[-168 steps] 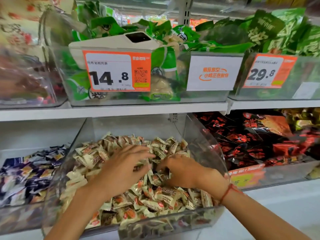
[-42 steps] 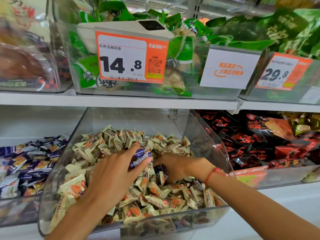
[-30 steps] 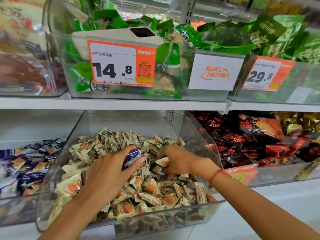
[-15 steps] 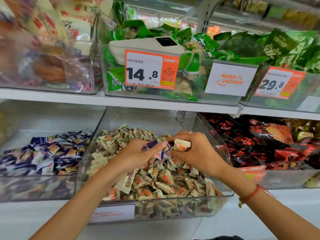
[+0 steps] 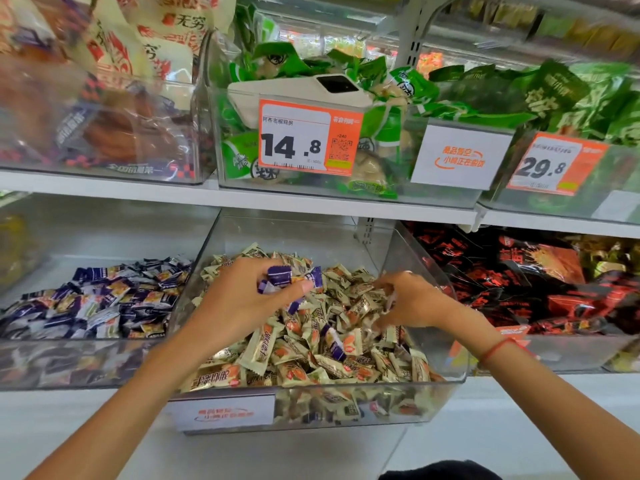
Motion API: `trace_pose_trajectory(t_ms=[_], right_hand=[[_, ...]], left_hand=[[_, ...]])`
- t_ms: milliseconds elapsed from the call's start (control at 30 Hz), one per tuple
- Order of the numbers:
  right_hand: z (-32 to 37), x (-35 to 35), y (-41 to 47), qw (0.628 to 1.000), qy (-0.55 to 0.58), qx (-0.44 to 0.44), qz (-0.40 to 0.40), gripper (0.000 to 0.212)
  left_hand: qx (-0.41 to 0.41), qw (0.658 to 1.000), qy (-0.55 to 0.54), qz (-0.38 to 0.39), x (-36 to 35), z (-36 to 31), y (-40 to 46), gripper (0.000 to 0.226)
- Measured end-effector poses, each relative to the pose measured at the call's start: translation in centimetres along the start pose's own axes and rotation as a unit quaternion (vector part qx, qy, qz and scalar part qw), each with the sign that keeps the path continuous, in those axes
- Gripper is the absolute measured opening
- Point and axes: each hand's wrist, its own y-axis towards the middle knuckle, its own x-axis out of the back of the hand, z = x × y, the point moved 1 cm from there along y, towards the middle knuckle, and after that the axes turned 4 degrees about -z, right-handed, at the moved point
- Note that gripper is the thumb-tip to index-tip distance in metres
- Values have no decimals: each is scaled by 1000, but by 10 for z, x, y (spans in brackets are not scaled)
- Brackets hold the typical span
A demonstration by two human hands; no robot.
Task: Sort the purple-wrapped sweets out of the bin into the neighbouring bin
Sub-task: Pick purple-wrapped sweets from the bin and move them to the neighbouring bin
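Holding a small clutch of purple-wrapped sweets (image 5: 281, 277), the left hand (image 5: 242, 303) sits above the centre of the clear middle bin (image 5: 311, 407). Thumb and fingers are curled round the wrappers; at least two purple ends stick out at the hand's 12 and 2 o'clock. Exact count in the grip: cannot tell.

The right hand (image 5: 412, 303) lies at 3 o'clock from the left, fingers bent down into the pile of cream-wrapped sweets (image 5: 311, 355). Blur at the fingertips; whether it pinches anything cannot be told.

Remaining targets seen: one purple sweet (image 5: 333, 346) half buried at 5 o'clock from the left hand, near the pile's middle, and a sliver of purple just under the left thumb. Others may sit deeper.

Destination: the neighbouring bin (image 5: 86, 362) at 9 o'clock, holding a heap of purple and white wrapped sweets (image 5: 93, 303).

Handling judgement: pieces look light, each a firm block in crinkly film with flat crimped ends. Film is probably slick, so several bunched in one palm could slip out. Best hold is a pinch across the body or on a crimped end. Not fragile; dropping into the heap should do no harm.

Step in hand, as judged: gathering continues, with the carry over the shared wall not yet made.
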Motion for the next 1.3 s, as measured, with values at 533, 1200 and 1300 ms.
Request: trace_pose_trajectory(t_ms=[533,1200,1300], right_hand=[[19,-49,32,996,-57,5,71,26],[21,-30,35,956,278,-39,84,39],[14,-3,3,965,233,90,-79,23]], left_hand=[[-1,999,14,-52,-6,7,-22,37],[11,998,46,-42,-18,11,-28,40],[6,993,102,-52,-13,13,-31,47]])
